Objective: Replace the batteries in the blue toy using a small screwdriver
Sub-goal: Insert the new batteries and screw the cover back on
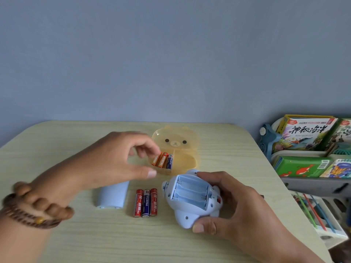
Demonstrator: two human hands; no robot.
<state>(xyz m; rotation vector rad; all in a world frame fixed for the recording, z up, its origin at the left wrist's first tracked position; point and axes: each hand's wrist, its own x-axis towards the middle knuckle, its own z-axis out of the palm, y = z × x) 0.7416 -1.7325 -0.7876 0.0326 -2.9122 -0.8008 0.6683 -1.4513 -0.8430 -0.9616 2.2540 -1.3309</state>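
The blue toy (190, 198) lies belly-up on the table (228, 145), its battery bay bare and without cells. My right hand (237, 207) grips the toy from the right side. My left hand (114, 158) hovers over the yellow bear-shaped box (182, 147), fingers spread, fingertips just at three batteries (163, 160) lying in the box. Three more batteries (145, 202), two red and one blue, lie side by side on the table left of the toy. The pale blue battery cover (112, 196) rests under my left wrist. No screwdriver is visible.
A shelf unit (307, 179) with children's books (303, 135) stands to the right of the table. Coloured sticks (315, 215) sit in a lower bin there. A blue-grey wall rises behind the table's far edge.
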